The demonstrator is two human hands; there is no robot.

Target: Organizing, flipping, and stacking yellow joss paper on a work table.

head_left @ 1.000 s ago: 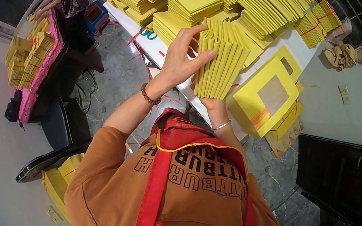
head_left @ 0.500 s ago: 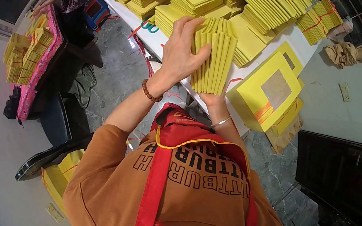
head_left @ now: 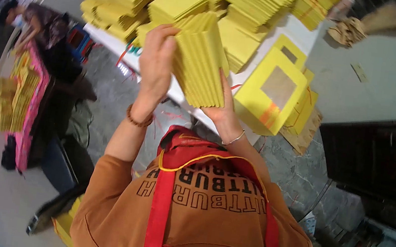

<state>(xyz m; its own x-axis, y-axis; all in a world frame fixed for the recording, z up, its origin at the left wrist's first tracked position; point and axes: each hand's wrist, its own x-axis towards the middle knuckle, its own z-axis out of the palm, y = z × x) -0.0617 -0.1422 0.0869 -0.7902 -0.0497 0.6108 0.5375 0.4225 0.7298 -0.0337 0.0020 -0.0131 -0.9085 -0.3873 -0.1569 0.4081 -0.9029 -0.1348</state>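
Note:
A stack of folded yellow paper bags (head_left: 198, 66) is held up in front of me above the near edge of the table, its top leaning left. My left hand (head_left: 157, 60) is closed along the stack's left side, its fingers bent at the upper corner and somewhat blurred. From below, my right hand (head_left: 221, 107) supports the lower right end, with one finger or thumb reaching up the right side. Many more folded yellow pieces (head_left: 179, 3) lie in piles just beyond.
A yellow box with a window (head_left: 254, 93) stands at the table's right edge. Green-handled scissors (head_left: 135, 50) lie on the white tabletop (head_left: 104, 35). Crumpled brown paper (head_left: 347, 32) is at the far right. Another person (head_left: 40, 28) bends over a pink-covered table (head_left: 38, 82) at left.
The stack has tilted to the left and shows more of its folded edges. My left hand has moved to its upper left side. The whole view has turned slightly.

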